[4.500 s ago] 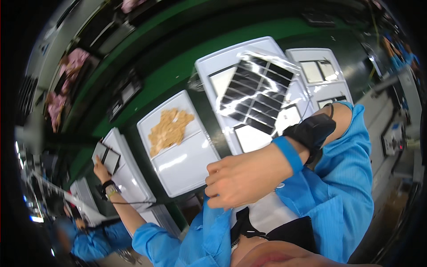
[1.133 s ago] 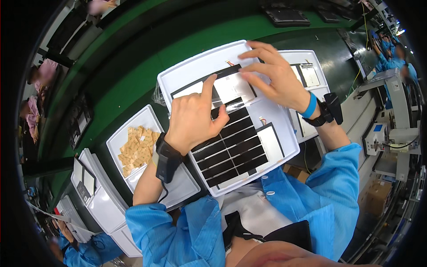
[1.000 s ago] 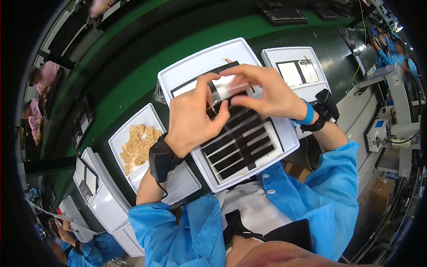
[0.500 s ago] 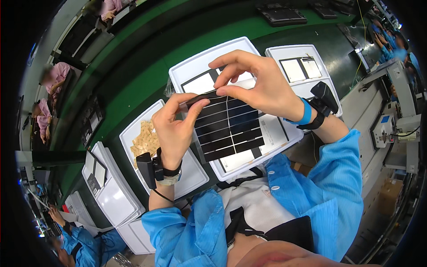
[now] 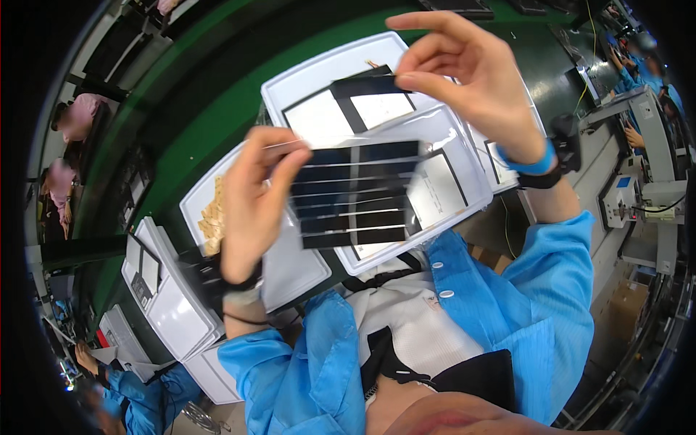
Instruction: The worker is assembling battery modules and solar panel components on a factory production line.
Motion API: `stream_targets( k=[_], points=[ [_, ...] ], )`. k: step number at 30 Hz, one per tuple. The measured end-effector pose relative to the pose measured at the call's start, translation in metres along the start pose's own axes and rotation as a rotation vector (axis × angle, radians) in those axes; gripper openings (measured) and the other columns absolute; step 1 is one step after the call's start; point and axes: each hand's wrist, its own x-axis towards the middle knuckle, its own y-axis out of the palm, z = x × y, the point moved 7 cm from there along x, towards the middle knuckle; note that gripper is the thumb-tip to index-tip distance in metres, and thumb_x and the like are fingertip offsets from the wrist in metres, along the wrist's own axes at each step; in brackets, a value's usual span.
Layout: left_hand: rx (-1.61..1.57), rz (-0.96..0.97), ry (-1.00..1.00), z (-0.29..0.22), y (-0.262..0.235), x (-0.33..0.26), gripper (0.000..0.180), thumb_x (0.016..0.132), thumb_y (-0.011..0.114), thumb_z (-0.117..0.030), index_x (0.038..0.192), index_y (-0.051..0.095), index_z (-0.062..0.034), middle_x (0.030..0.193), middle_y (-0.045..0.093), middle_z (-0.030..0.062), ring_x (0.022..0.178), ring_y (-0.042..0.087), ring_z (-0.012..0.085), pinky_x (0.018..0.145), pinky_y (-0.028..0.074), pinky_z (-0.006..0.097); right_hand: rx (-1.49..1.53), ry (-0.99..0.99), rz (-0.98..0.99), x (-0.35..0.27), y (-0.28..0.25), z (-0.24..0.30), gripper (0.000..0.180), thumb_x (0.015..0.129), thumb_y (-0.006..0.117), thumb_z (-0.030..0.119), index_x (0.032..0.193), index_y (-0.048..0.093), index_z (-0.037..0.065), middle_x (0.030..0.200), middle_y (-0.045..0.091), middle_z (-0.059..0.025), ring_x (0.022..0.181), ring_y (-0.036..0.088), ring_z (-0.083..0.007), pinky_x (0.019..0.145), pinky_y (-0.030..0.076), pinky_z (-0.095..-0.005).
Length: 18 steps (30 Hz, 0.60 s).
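Observation:
My left hand (image 5: 254,199) pinches the upper left corner of a clear sheet (image 5: 355,190) bearing rows of black strips. It hangs tilted over the near part of a white tray (image 5: 312,59). Up and to the right, my right hand (image 5: 475,80) holds the end of a loose black strip (image 5: 366,86) between thumb and forefinger, its other fingers spread. This strip is apart from the sheet and hangs above flat white panels with a black band (image 5: 317,117) in the tray's far part. More panels (image 5: 437,190) lie in the near part, partly hidden by the sheet.
Left of the sheet, a white tray (image 5: 297,272) holds a pile of small tan pieces (image 5: 211,221). Stacked white trays (image 5: 174,308) stand further left. Another tray with panels (image 5: 500,163) is under my right forearm. A bench machine (image 5: 623,199) stands at right. Other people sit nearby.
My right hand has moved up and right, away from the sheet, and a black strip has come off with it. My left hand has shifted a little left with the sheet.

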Motion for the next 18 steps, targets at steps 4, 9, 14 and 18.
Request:
stream_targets(
  k=[4,9,14,18],
  points=[
    [-0.178,-0.04,-0.019,-0.047,-0.058,-0.024,0.024,0.096,0.059,-0.018,0.11,0.053,0.0005,0.096,0.062,0.0095,0.089,0.059,0.0136,0.084,0.045,0.025,-0.082,0.369,0.335,-0.038,-0.013,-0.032,0.059,0.086,0.078,0.0,0.142,0.058,0.003,0.086,0.071,-0.0015,0.081,0.069,-0.0071,0.076,0.055,-0.0189],
    [0.233,0.247,-0.076,-0.027,0.027,-0.001,0.012,0.091,0.062,-0.016,0.093,0.066,-0.0051,0.064,0.056,0.0047,0.053,0.054,0.0177,0.052,0.039,0.031,-0.109,0.533,0.39,-0.075,-0.011,-0.078,0.057,0.087,0.077,-0.002,0.14,0.057,0.003,0.085,0.072,-0.0047,0.077,0.07,-0.007,0.072,0.055,-0.0187],
    [0.561,0.359,0.27,-0.001,0.109,-0.026,0.016,0.087,0.074,-0.02,0.097,0.069,-0.0082,0.057,0.059,0.0079,0.048,0.061,0.0258,0.051,0.047,0.035,-0.068,0.545,0.393,-0.075,0.0,-0.079,0.058,0.088,0.076,-0.002,0.142,0.054,0.003,0.084,0.072,-0.0058,0.076,0.07,-0.007,0.071,0.056,-0.0193],
    [0.596,0.344,0.267,0.008,0.113,-0.027,0.022,0.087,0.074,-0.02,0.105,0.071,-0.008,0.056,0.058,0.007,0.047,0.06,0.0259,0.049,0.046,0.036,-0.097,0.535,0.362,-0.078,-0.004,-0.08,0.058,0.088,0.076,-0.002,0.142,0.054,0.003,0.084,0.073,-0.006,0.075,0.069,-0.0069,0.069,0.056,-0.0196]
  ],
)
